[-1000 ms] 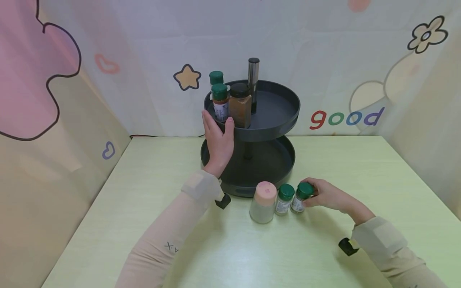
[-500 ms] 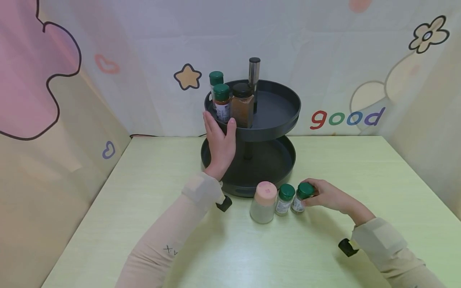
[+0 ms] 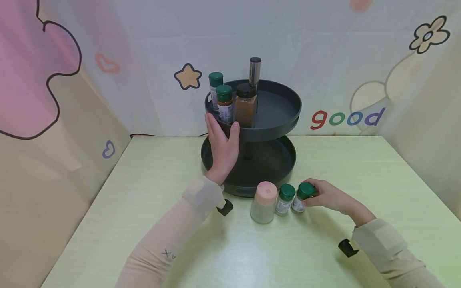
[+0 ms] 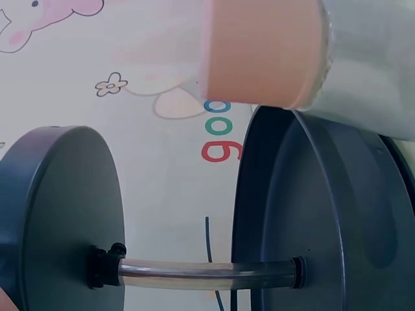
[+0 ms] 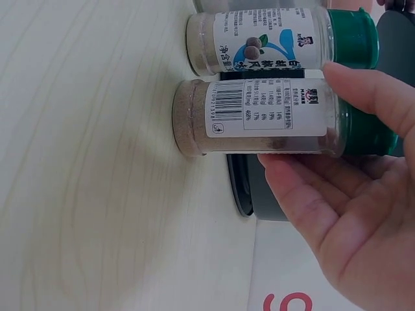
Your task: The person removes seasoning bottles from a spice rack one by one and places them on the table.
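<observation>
My left hand (image 3: 224, 153) lies against the front left of the upper tray (image 3: 275, 130) of a black two-tier turntable, fingers extended along its rim. On that tray stand two green-capped spice jars (image 3: 225, 113), a black-lidded square jar (image 3: 245, 109) of brown powder and a slim dark-topped grinder (image 3: 255, 72). My right hand (image 3: 325, 195) holds a green-capped spice jar (image 5: 266, 120) between thumb and fingers, upright at the table. Beside it are another green-capped spice jar (image 3: 285, 200) and a pink-capped clear jar (image 3: 264, 204).
The lower tray (image 3: 248, 190) of the turntable sits just behind the row of jars. The pale wooden table (image 3: 252, 252) meets a printed cloth backdrop (image 3: 151, 92) at the back. A thin cable (image 3: 144, 136) runs along the table's rear edge.
The front jars on the upper tray have shifted to the right as it turns, and my left hand has slid slightly right with it. My right hand stays at its jar.
</observation>
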{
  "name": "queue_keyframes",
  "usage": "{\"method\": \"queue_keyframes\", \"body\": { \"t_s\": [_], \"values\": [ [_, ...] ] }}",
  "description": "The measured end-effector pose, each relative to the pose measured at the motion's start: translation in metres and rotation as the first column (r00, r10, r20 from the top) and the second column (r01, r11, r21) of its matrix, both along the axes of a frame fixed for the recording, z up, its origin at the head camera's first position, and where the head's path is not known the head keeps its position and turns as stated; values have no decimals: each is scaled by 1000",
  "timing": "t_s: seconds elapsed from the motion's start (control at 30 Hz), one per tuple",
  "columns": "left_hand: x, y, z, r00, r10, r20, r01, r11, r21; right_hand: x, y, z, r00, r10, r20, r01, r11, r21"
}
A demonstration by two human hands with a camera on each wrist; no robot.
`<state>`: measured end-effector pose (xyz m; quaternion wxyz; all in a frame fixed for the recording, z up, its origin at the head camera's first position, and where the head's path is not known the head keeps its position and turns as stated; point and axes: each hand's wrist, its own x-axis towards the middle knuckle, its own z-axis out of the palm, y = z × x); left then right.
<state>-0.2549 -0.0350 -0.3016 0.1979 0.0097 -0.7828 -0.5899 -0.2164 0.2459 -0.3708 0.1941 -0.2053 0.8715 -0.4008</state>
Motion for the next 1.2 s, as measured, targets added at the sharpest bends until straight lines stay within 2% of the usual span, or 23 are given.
{"method": "queue_keyframes", "body": {
  "t_s": [0.4,0.53,0.7,0.87,1.07,1.2],
  "values": [
    [9,4,1,1000,-18,-11,18,1000,-4,-2,2,-1,1000,-15,-8,15,1000,5],
    [7,0,3,1000,-20,-5,20,1000,15,-1,1,-2,1000,-14,2,14,1000,-14],
    [-5,-13,10,1000,1,-25,1,997,78,-2,1,-4,1000,-11,0,11,1000,-21],
    [-20,-28,15,1000,28,15,-29,994,107,-2,1,-5,1000,-5,-14,5,1000,-10],
    [-34,-36,17,997,-52,49,49,997,67,-1,2,-6,1000,0,-16,0,1000,-13],
    [-37,-37,19,994,-84,76,81,996,44,-1,3,-6,1000,1,-16,-1,1000,-9]
  ]
}}
